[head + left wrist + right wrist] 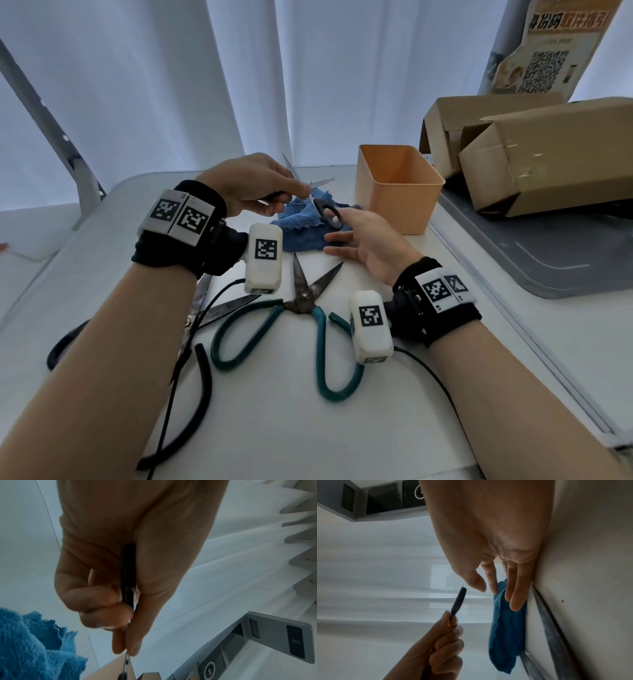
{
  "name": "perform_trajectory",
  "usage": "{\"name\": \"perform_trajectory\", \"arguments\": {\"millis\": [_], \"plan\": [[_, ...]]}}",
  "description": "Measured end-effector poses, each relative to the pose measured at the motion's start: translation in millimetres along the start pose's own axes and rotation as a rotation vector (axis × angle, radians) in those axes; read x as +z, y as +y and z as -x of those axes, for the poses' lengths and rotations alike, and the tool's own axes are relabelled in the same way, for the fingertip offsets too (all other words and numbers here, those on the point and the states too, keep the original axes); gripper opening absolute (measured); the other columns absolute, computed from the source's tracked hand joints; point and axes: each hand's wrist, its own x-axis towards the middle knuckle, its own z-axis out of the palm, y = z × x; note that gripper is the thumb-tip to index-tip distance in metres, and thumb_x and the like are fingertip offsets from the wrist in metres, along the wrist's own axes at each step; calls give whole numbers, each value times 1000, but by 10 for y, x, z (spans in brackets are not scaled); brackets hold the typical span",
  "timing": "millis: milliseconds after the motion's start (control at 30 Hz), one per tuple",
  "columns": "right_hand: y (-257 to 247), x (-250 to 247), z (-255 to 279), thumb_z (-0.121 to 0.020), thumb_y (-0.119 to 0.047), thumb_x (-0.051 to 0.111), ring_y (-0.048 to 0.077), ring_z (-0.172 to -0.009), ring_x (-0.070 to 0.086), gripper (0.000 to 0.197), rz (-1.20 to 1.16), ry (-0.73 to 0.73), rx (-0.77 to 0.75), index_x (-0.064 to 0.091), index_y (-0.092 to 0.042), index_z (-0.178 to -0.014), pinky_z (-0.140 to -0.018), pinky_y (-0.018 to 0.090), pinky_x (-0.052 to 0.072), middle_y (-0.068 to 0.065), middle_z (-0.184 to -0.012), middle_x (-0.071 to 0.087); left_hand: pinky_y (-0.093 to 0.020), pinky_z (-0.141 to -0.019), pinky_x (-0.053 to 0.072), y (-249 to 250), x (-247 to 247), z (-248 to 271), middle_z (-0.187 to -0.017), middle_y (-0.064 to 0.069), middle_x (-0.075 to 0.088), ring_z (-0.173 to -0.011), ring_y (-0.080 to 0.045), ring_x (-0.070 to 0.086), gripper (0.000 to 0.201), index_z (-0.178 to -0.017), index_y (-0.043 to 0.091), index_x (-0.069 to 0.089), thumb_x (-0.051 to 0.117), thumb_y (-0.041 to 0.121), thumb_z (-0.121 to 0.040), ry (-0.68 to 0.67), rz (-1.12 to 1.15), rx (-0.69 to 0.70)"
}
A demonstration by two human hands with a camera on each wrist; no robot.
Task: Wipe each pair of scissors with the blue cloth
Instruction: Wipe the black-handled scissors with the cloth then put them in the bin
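My left hand (291, 192) pinches a small pair of black-handled scissors (323, 209) just above the blue cloth (301, 229), blades spread and pointing up. The left wrist view shows the fingers (106, 616) curled round the black handle (127, 574), with the cloth (25, 642) below. My right hand (337, 236) lies open beside the dangling handle ring, its straight fingers (515, 599) touching the cloth (506, 628). Green-handled scissors (305, 298) lie open on the white table (342, 428) in front of me. Larger black-handled scissors (226, 306) lie partly under my left forearm.
An open orange bin (394, 202) stands right of the cloth. Open cardboard boxes (548, 154) sit on a grey tray (548, 267) at the far right. White curtains hang behind the table. Black cables (171, 394) trail from both wrist cameras across the table.
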Motion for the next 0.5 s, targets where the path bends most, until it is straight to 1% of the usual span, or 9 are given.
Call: {"name": "perform_trajectory", "arguments": {"millis": [67,167,233,267,300,333,367,433,500], "plan": [[3,-16,-6,-102,-19,49,21,-85,64,31,5,6,9,56,-4,-128,-66,31,61,6,-105,57,-14,-48,45,17,7,18,-61,1,50,-48,-7,48,23,-95,6,73,73,28,-88,-3,-9,4],[18,-16,-7,-100,-11,49,16,-62,66,40,1,54,32,41,-2,-138,-53,26,57,13,-108,56,-14,-49,46,41,24,39,-61,0,49,-48,-8,47,18,-87,8,72,73,26,-88,-10,-24,7],[29,-29,-14,-98,-8,51,11,-50,62,43,-17,82,41,36,-7,-138,-47,24,54,15,-101,54,-14,-49,45,51,35,49,-61,0,48,-48,-8,47,16,-83,10,72,73,25,-88,-17,-27,5],[31,-35,-11,-98,-8,52,9,-46,59,36,-16,78,45,41,-8,-133,-44,22,52,12,-95,54,-14,-48,45,54,43,54,-60,0,48,-48,-8,47,15,-83,10,72,73,25,-88,-20,-28,4],[27,-41,2,-98,-8,53,8,-44,55,25,-4,62,45,49,-5,-122,-42,20,50,10,-89,55,-14,-49,45,57,48,60,-60,0,48,-47,-8,47,15,-84,10,72,73,25,-88,-22,-30,4],[31,-45,8,-98,-9,56,7,-43,52,14,8,50,41,56,-6,-111,-41,19,48,8,-85,56,-14,-49,45,60,51,67,-60,0,48,-47,-8,47,15,-85,10,72,73,24,-88,-23,-32,4],[36,-48,18,-96,-9,59,7,-44,50,7,14,44,33,60,-8,-103,-40,18,46,6,-81,57,-14,-49,45,61,50,70,-60,0,48,-47,-8,47,15,-86,9,72,73,24,-88,-24,-32,3],[57,-57,19,-92,-9,65,7,-45,46,7,21,59,7,62,-10,-99,-39,17,43,3,-78,58,-14,-49,45,61,47,71,-60,1,48,-47,-8,47,18,-91,7,72,73,24,-88,-26,-33,2],[66,-61,17,-88,-4,68,5,-42,41,13,30,81,-30,62,-11,-96,-36,17,35,4,-76,58,-14,-49,45,61,40,73,-59,0,47,-47,-8,47,21,-94,4,72,73,24,-88,-27,-37,5]]}}
